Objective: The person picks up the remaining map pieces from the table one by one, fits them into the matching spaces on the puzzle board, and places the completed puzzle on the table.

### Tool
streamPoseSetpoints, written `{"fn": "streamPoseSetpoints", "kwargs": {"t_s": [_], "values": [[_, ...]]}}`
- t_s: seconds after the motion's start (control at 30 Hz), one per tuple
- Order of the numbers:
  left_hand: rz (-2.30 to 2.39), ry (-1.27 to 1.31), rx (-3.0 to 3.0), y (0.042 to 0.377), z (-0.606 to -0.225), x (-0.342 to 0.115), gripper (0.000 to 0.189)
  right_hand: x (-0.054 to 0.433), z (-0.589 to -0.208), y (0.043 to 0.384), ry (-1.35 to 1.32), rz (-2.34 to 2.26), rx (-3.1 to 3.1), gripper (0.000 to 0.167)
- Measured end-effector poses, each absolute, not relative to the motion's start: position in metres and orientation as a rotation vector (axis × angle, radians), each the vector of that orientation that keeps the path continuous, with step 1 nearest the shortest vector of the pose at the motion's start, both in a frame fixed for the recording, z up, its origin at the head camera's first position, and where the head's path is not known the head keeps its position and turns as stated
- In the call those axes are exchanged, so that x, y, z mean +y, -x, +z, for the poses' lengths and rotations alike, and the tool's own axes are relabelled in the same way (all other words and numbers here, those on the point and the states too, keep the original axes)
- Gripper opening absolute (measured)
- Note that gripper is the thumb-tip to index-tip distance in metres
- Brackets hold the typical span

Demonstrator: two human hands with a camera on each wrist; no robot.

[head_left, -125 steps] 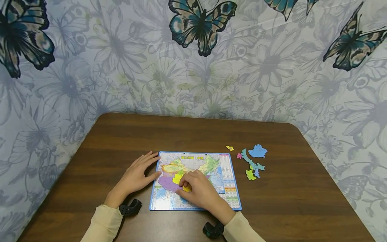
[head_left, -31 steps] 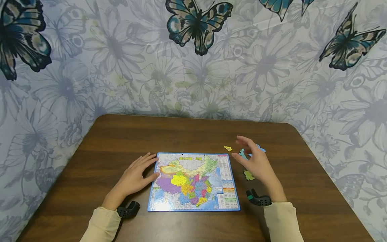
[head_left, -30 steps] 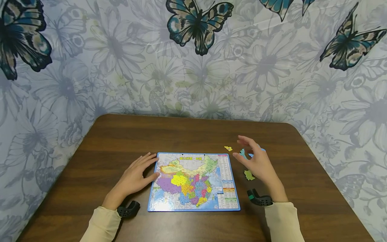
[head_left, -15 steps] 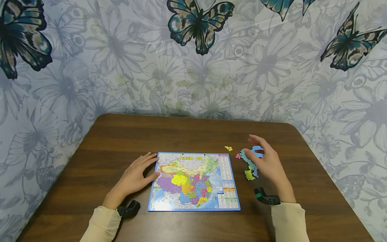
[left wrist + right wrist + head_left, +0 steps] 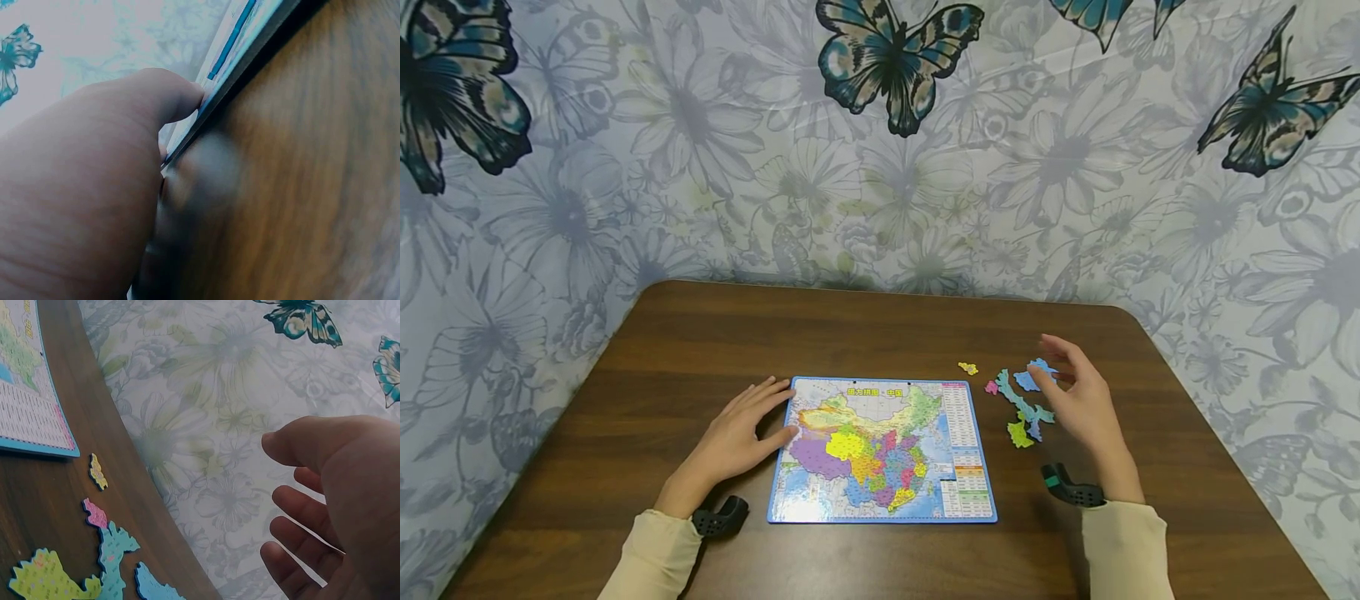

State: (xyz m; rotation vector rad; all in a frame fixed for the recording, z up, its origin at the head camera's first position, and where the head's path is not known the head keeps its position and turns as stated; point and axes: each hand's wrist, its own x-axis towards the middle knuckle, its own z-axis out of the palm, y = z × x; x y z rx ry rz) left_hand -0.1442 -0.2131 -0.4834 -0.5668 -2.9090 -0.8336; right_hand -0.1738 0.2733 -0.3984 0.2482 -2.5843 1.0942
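Note:
The map puzzle board (image 5: 880, 504), a colourful map of China with a blue rim, lies flat on the table. At its left edge rests my left hand (image 5: 730, 437), fingers spread. In the left wrist view its thumb (image 5: 181, 97) touches the board's edge. To the right of the board hovers my right hand (image 5: 1082, 404), fingers loosely bent and nothing between them. Partly behind its fingers is a blue puzzle piece (image 5: 1024, 381). Near it lie a long teal piece (image 5: 1015, 401), a pink piece (image 5: 992, 387) and a yellow-green piece (image 5: 1019, 435).
A small yellow piece (image 5: 967, 368) lies off the board's upper right corner. Another blue piece (image 5: 1034, 432) sits between the teal and yellow-green ones. The brown wooden table (image 5: 700, 333) ends at a patterned wall cloth (image 5: 715, 167) with butterflies.
Earlier my right hand worked on the board's lower middle, then moved over the loose pieces. Since then it has shifted right, uncovering the teal and pink pieces. My left hand stays put.

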Motion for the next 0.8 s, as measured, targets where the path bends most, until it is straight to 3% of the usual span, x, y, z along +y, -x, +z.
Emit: {"fn": "streamPoseSetpoints", "kwargs": {"t_s": [0.8], "values": [[-0.848,0.565,-2.916,0.145,-0.484,-0.213,0.066,0.296,-0.42,0.179,-0.023,1.16,-2.595,0.052]]}}
